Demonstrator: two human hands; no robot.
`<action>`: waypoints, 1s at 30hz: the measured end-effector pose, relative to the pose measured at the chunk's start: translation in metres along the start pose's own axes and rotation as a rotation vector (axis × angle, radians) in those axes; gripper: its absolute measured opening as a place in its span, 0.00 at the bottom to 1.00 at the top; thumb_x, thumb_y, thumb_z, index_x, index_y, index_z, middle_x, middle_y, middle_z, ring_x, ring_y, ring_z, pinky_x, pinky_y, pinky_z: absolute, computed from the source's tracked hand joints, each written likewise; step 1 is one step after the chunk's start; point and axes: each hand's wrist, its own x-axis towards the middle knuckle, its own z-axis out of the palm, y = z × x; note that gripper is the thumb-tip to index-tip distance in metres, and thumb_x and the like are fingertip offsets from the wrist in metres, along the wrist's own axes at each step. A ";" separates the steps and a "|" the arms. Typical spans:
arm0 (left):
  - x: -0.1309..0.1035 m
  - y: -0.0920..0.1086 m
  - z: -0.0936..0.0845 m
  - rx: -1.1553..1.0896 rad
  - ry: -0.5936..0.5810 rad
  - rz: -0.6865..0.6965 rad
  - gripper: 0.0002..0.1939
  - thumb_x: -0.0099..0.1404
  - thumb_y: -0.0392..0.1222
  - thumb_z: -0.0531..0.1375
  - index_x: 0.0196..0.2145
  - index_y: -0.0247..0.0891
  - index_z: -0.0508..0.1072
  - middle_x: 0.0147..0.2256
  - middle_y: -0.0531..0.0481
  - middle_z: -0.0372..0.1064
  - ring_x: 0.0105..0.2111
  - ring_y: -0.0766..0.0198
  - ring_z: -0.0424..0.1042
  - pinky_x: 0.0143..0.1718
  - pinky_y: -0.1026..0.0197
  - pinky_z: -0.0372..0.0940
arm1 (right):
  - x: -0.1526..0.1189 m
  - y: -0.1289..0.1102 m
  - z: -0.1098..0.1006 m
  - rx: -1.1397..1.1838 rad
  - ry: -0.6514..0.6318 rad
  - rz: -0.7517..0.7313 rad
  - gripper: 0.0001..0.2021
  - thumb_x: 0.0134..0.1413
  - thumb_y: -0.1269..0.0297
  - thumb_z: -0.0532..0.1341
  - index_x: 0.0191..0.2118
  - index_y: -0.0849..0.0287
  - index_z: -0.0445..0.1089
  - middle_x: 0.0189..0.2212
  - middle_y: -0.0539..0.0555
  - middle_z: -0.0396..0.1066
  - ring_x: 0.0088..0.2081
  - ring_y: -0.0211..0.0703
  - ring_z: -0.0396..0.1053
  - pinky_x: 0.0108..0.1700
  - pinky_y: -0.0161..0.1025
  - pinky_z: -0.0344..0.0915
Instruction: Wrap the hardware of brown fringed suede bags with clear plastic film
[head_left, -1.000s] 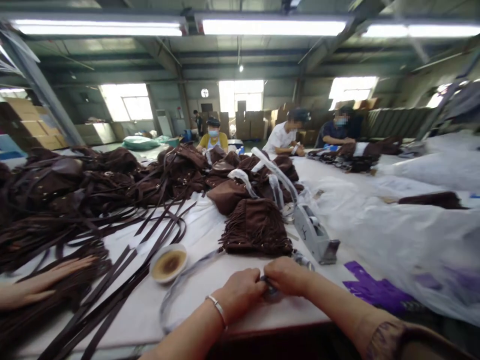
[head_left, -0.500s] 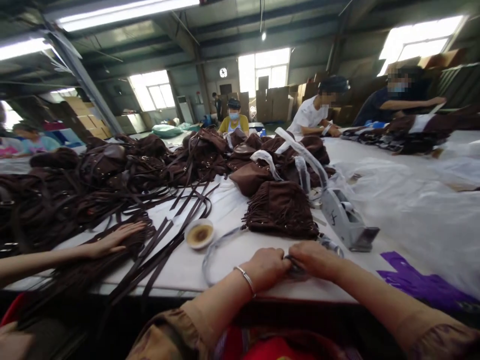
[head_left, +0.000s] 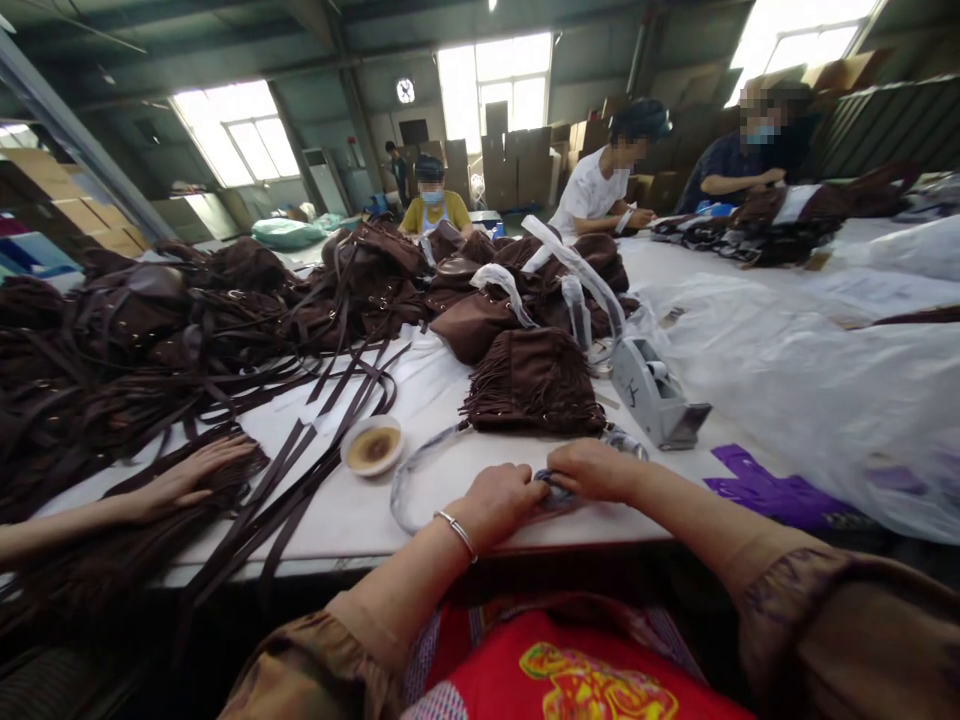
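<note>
Left hand (head_left: 508, 502) and right hand (head_left: 589, 469) pinch the strap (head_left: 556, 490), bag (head_left: 536, 380) at twelve o'clock; wrapping seems underway, needing steady tension.

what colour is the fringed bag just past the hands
The bag is dark brown, best seen in the head view.

Dim overhead; windows (head_left: 517, 65) blown out past far edge of surface (head_left: 442, 475), dark below near edge, sides stretched.
</note>
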 end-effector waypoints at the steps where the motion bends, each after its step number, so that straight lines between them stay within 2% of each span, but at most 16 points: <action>1: 0.000 0.000 0.001 -0.004 0.001 -0.012 0.13 0.72 0.44 0.50 0.45 0.40 0.72 0.36 0.46 0.70 0.34 0.59 0.70 0.33 0.60 0.64 | 0.001 -0.001 -0.001 -0.005 0.005 -0.013 0.12 0.62 0.62 0.55 0.37 0.60 0.74 0.37 0.59 0.77 0.39 0.46 0.72 0.38 0.37 0.58; 3: 0.003 0.007 0.007 -0.028 0.032 -0.066 0.13 0.72 0.43 0.50 0.43 0.38 0.72 0.37 0.45 0.70 0.35 0.58 0.70 0.35 0.59 0.64 | 0.002 -0.006 0.000 0.001 0.047 0.105 0.14 0.63 0.58 0.55 0.37 0.60 0.74 0.37 0.59 0.77 0.40 0.47 0.73 0.39 0.37 0.59; 5: 0.006 0.019 0.014 -0.053 0.084 -0.146 0.12 0.72 0.41 0.50 0.44 0.37 0.71 0.38 0.44 0.70 0.37 0.57 0.70 0.36 0.58 0.65 | 0.004 -0.014 0.005 0.020 0.086 0.338 0.17 0.63 0.54 0.54 0.38 0.61 0.73 0.37 0.61 0.77 0.40 0.50 0.73 0.38 0.38 0.59; 7: 0.007 0.031 0.018 -0.063 0.116 -0.220 0.12 0.72 0.39 0.49 0.44 0.36 0.71 0.40 0.43 0.70 0.38 0.56 0.70 0.37 0.57 0.66 | 0.004 -0.022 0.009 0.034 0.076 0.503 0.17 0.63 0.54 0.53 0.39 0.62 0.73 0.37 0.63 0.77 0.39 0.51 0.74 0.36 0.38 0.60; 8: 0.006 0.034 0.018 -0.068 0.119 -0.238 0.12 0.72 0.40 0.49 0.45 0.36 0.71 0.40 0.42 0.70 0.38 0.56 0.70 0.37 0.57 0.66 | 0.004 -0.024 0.010 0.037 0.059 0.528 0.16 0.63 0.56 0.53 0.40 0.63 0.73 0.37 0.64 0.77 0.39 0.51 0.74 0.36 0.38 0.60; 10: 0.001 0.036 0.016 -0.075 0.110 -0.224 0.13 0.72 0.47 0.51 0.46 0.37 0.70 0.41 0.42 0.69 0.38 0.55 0.70 0.36 0.56 0.67 | 0.004 -0.026 0.009 0.043 0.030 0.498 0.13 0.62 0.61 0.54 0.39 0.62 0.73 0.37 0.63 0.77 0.39 0.50 0.74 0.36 0.38 0.60; 13: -0.010 0.023 0.008 -0.053 0.054 -0.133 0.20 0.67 0.56 0.58 0.50 0.40 0.68 0.41 0.43 0.68 0.39 0.55 0.69 0.36 0.57 0.66 | 0.004 -0.020 0.002 0.038 -0.004 0.306 0.11 0.60 0.62 0.56 0.38 0.60 0.74 0.37 0.60 0.77 0.40 0.49 0.74 0.38 0.37 0.59; 16: -0.016 0.002 0.002 -0.009 0.006 -0.051 0.16 0.71 0.50 0.53 0.53 0.45 0.68 0.38 0.46 0.68 0.36 0.58 0.69 0.35 0.59 0.63 | 0.005 -0.012 -0.005 -0.009 -0.037 0.069 0.11 0.61 0.62 0.55 0.39 0.60 0.74 0.38 0.59 0.77 0.40 0.48 0.74 0.38 0.37 0.59; 19: -0.012 -0.010 0.002 -0.006 0.012 -0.015 0.14 0.72 0.48 0.51 0.51 0.48 0.71 0.36 0.48 0.68 0.35 0.59 0.68 0.33 0.61 0.60 | 0.006 -0.007 -0.006 -0.033 -0.049 -0.031 0.13 0.63 0.61 0.54 0.39 0.60 0.73 0.38 0.59 0.77 0.39 0.47 0.73 0.39 0.37 0.60; 21: -0.006 -0.009 0.007 -0.020 0.031 -0.027 0.14 0.72 0.49 0.51 0.47 0.45 0.73 0.35 0.49 0.68 0.34 0.60 0.68 0.33 0.61 0.60 | 0.006 -0.008 -0.001 -0.031 -0.016 0.013 0.13 0.64 0.60 0.53 0.39 0.60 0.73 0.38 0.59 0.77 0.40 0.47 0.73 0.39 0.37 0.60; 22: -0.003 -0.005 0.011 -0.028 0.052 -0.043 0.14 0.72 0.48 0.51 0.45 0.44 0.74 0.35 0.49 0.69 0.34 0.60 0.68 0.33 0.61 0.60 | 0.006 -0.010 0.002 -0.024 0.022 0.087 0.14 0.64 0.58 0.53 0.39 0.59 0.73 0.38 0.59 0.77 0.40 0.47 0.73 0.39 0.37 0.60; 26: 0.003 0.018 0.023 -0.058 0.155 -0.149 0.14 0.73 0.43 0.48 0.48 0.40 0.71 0.38 0.46 0.70 0.36 0.59 0.69 0.35 0.59 0.63 | 0.005 -0.025 0.017 0.034 0.118 0.513 0.17 0.63 0.54 0.53 0.40 0.61 0.71 0.37 0.62 0.76 0.39 0.51 0.74 0.37 0.39 0.60; 28: 0.001 0.024 0.022 -0.065 0.160 -0.178 0.14 0.73 0.42 0.48 0.49 0.39 0.70 0.39 0.44 0.70 0.36 0.58 0.69 0.35 0.58 0.64 | 0.005 -0.030 0.020 0.049 0.093 0.564 0.14 0.63 0.58 0.52 0.41 0.62 0.71 0.36 0.64 0.76 0.39 0.51 0.74 0.36 0.39 0.60; 30: -0.003 0.020 0.014 -0.055 0.119 -0.135 0.14 0.73 0.44 0.49 0.49 0.39 0.69 0.40 0.44 0.70 0.36 0.57 0.70 0.34 0.58 0.65 | 0.005 -0.028 0.018 0.062 0.072 0.494 0.12 0.62 0.62 0.53 0.39 0.61 0.71 0.37 0.62 0.76 0.39 0.49 0.73 0.37 0.38 0.59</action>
